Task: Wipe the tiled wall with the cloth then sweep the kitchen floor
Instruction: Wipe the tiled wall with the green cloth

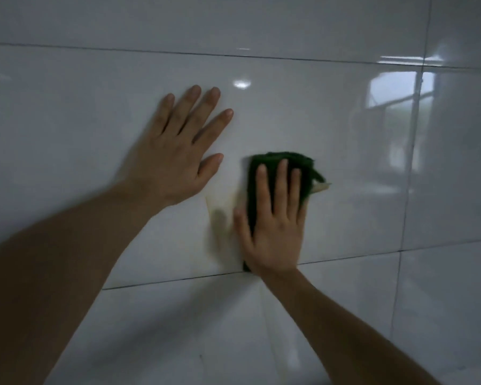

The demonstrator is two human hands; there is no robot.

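Note:
A glossy white tiled wall (pixel 345 168) fills the view, with dark grout lines. A dark green cloth (pixel 306 173) with a pale corner lies flat against the wall just right of centre. My right hand (pixel 272 223) presses it to the tile with straight fingers spread over it, covering its lower part. My left hand (pixel 178 151) rests flat on the bare tile up and to the left of the cloth, fingers spread, holding nothing. A faint yellowish smear (pixel 220 226) marks the tile just left of the cloth.
A vertical grout line (pixel 411 162) runs down the right side, next to a window reflection (pixel 395 101) on the tile. Horizontal grout lines cross above and below my hands. No floor, counter or broom is in view.

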